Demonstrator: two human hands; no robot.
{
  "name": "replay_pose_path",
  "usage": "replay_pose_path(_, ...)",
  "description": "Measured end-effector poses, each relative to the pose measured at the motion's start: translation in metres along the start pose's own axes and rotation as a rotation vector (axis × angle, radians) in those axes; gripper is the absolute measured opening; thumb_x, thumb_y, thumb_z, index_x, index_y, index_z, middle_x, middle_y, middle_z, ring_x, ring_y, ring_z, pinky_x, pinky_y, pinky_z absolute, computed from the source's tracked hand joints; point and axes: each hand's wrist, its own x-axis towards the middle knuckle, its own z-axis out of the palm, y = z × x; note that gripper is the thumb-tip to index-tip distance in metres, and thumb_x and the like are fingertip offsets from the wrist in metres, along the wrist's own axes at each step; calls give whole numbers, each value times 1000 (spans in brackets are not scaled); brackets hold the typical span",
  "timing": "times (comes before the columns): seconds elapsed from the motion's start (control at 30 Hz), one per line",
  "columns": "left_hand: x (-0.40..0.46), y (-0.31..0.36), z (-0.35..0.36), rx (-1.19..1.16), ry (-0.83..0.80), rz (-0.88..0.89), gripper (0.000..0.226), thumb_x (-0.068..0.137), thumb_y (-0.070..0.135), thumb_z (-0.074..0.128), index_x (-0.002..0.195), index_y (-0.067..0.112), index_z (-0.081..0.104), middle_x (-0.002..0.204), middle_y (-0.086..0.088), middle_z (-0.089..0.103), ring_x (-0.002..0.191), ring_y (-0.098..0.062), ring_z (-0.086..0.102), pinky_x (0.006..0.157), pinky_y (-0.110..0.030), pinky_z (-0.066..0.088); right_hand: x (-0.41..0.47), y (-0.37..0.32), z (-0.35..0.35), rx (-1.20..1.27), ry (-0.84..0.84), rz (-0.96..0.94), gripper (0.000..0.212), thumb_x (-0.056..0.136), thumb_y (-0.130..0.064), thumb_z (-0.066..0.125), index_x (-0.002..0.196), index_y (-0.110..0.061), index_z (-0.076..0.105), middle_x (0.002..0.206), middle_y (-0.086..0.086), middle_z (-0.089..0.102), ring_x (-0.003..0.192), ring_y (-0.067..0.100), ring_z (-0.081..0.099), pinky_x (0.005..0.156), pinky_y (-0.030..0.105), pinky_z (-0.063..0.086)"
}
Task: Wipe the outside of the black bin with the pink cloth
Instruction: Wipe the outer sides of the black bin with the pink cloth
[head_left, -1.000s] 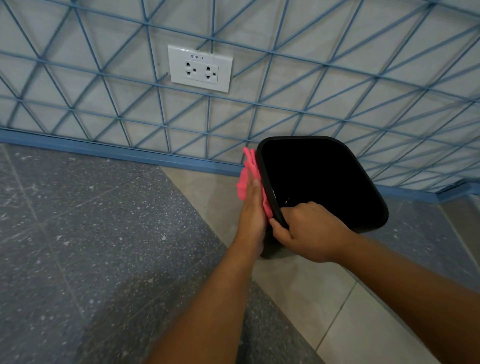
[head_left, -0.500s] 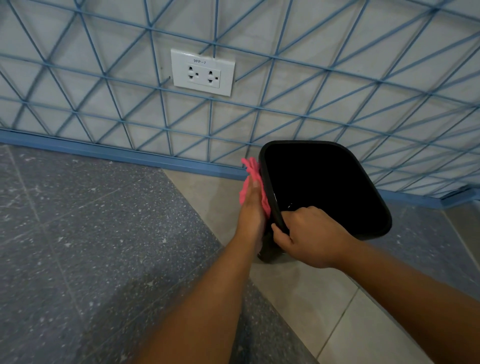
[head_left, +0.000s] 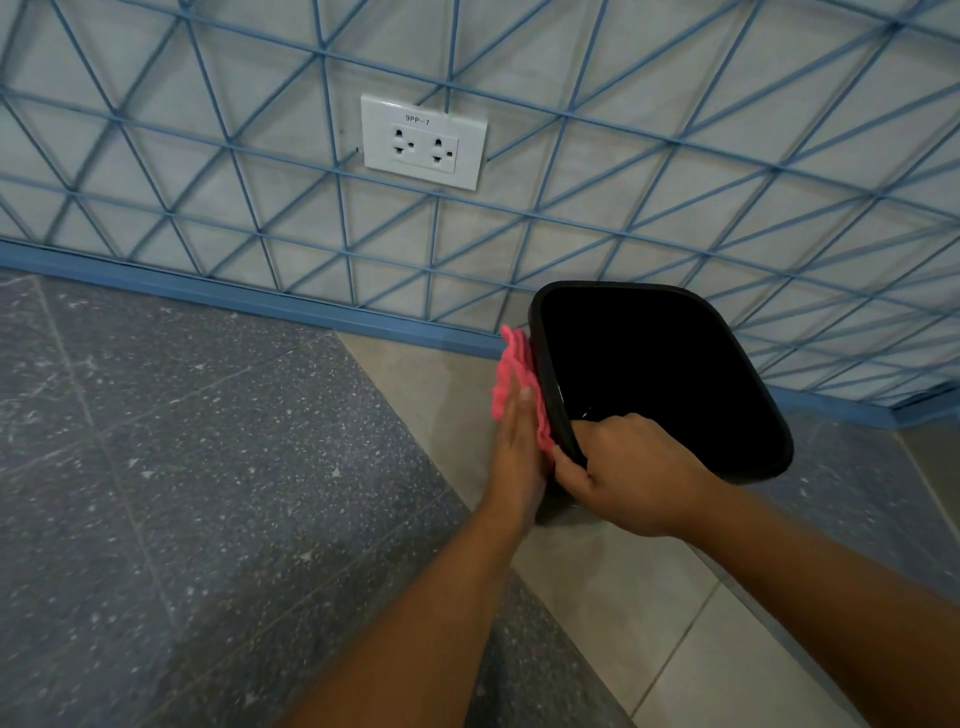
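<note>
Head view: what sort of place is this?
Likely an indoor room's floor edge by a wall: speckled grey floor tiles, a blue baseboard, and a labelled double wall socket set low in the wall.

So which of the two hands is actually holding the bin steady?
The right hand: its fingers curl over the black bin's near rim. The left hand lies flat, pressing the pink cloth against the bin's outer side.

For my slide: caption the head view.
Left hand presses pink cloth against black bin; right hand grips its rim.
</note>
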Motion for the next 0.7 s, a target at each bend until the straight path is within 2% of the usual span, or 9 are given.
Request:
replay_pose_path(0.1,19,6,-9,66,47,-9,65,111,47,48,163,9,41,165,-16,48,155,-29,44,132,-49,31,1,-1,0,-30,-2,16,31,98,-41,36,72,-24,40,62,0,51,54,19,49,56,33,35)
replay_pose_path(0.17,36,16,-17,137,54,-10,45,117,25,41,154,1,53,153,-18,59,141,-24,57,119,-34,50,0,-3,1,-23,-18,52,33,99,-40,37,68,-27,35,57,-3,46,47,14,43,49,29,33)
replay_pose_path(0.23,52,20,-31,180,1,4,41,117,17,38,150,-1,55,150,-16,61,130,-17,59,101,-15,54,-2,-5,1,-19,-42,85,33,99,-40,36,69,-29,35,55,-3,45,45,11,43,46,24,32)
replay_pose_path(0.33,63,24,-56,171,-24,-52,43,118,21,34,155,8,51,146,-4,61,128,-15,58,106,-26,47,-3,-9,-3,13,-93,120,33,100,-39,36,69,-30,34,57,-4,45,44,9,41,47,18,28)
replay_pose_path(0.4,63,20,-71,131,12,-95,46,119,27,29,162,17,43,154,3,55,137,-10,52,103,-20,42,-3,-12,-5,34,-130,129,34,101,-36,37,68,-29,34,57,-4,43,43,9,39,45,18,27)
replay_pose_path(0.47,62,12,-78,66,37,-84,50,119,25,22,168,17,30,171,3,37,158,-11,35,121,-21,32,-3,-14,-7,24,-136,138,35,101,-35,37,67,-29,33,56,-4,43,43,9,39,45,19,27)
replay_pose_path(0.53,57,2,-70,-6,35,-109,52,118,23,20,169,11,22,176,-2,27,165,-16,23,134,-28,16,-2,-15,-8,-4,-150,145,34,100,-37,36,67,-30,32,58,-4,44,46,9,41,46,20,27)
replay_pose_path(0.63,52,-23,-46,-9,-151,-108,53,119,31,20,171,21,19,178,4,22,167,-15,15,138,-44,1,-1,-15,-8,-40,-170,141,34,100,-40,34,67,-29,32,60,-3,46,51,10,44,47,20,28)
replay_pose_path(0.7,59,-39,-39,-99,-210,-138,55,118,38,20,172,27,15,179,7,18,167,-12,9,138,-48,-4,-1,-11,-6,-11,-163,139,35,99,-39,37,66,-27,34,57,-2,46,51,13,47,47,21,29)
